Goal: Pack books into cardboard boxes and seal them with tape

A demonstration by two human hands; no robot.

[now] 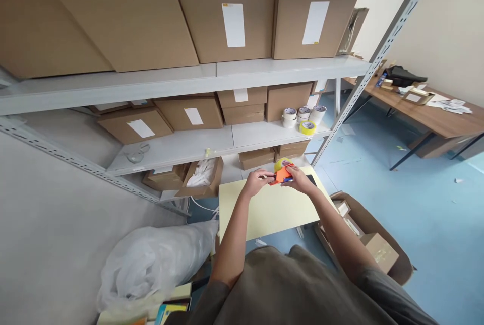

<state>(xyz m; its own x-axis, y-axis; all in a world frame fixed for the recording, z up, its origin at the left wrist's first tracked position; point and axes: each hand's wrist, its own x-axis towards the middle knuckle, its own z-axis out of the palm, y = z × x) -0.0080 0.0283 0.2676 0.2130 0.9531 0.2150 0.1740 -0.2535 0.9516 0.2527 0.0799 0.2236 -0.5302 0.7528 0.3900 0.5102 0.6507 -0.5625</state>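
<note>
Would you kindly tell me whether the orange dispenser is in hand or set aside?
In hand: the right hand grips the dispenser, with the left hand at its other end.

Packing or storage room, metal shelving [159, 85], labelled cardboard boxes [204, 22], tape rolls [290, 117]

Held at the far edge of the tabletop [260, 219], somewhat nearer the far right corner than the far left: an orange tape dispenser [282, 174], angular, tilted, partly covered, with a touch of blue low on the right. Just behind and touching in outline, a yellow tape roll [278, 165], round, partly hidden. Too small to tell whether mounted.
</note>
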